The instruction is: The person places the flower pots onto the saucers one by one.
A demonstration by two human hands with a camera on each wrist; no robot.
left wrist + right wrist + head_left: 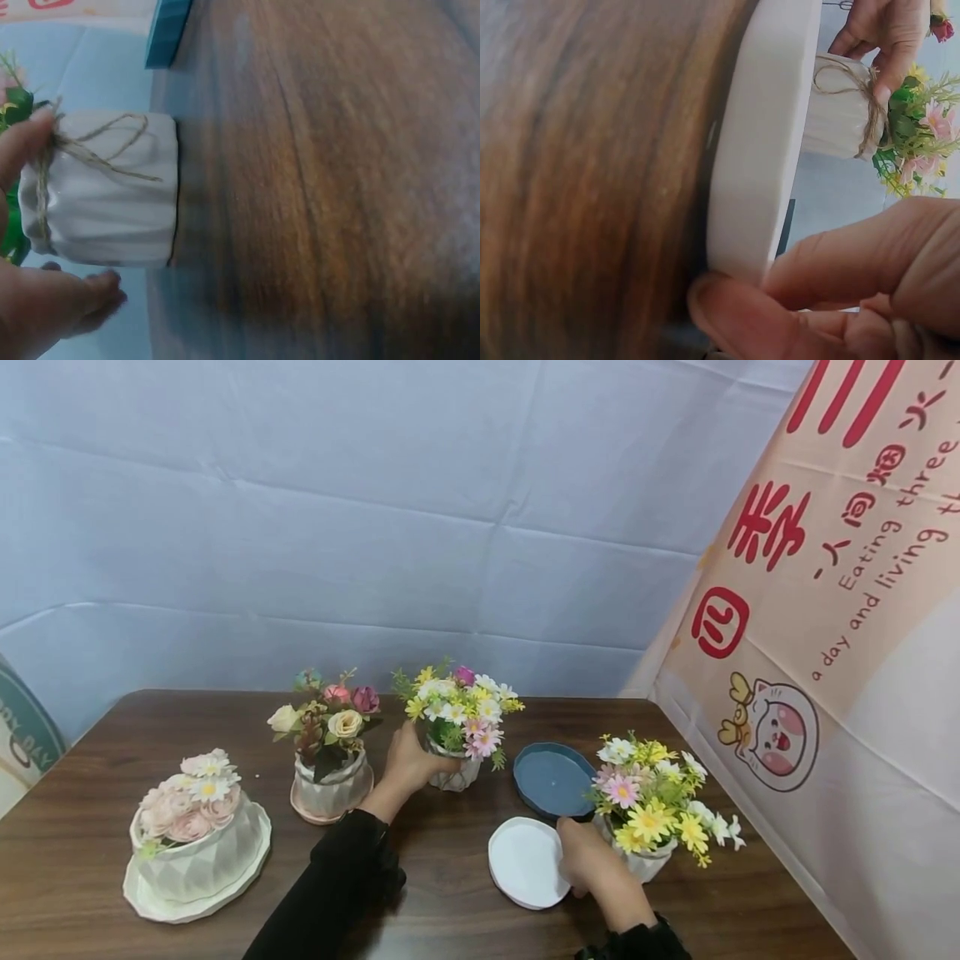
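Note:
At the middle back of the table, my left hand holds a small white flower pot by its upper part, thumb on the near side. Yellow, white and pink flowers fill it. The left wrist view shows a twine bow tied below the pot's rim, and the base right at the tabletop. Farther right and nearer, my right hand pinches the edge of a white saucer between thumb and finger. In the right wrist view the saucer's side wall appears close over the wood.
A dark blue round saucer lies behind the white one. Another flower pot stands just right of my right hand. To the left are a rose pot on a pink saucer and a wide white pot on a scalloped plate.

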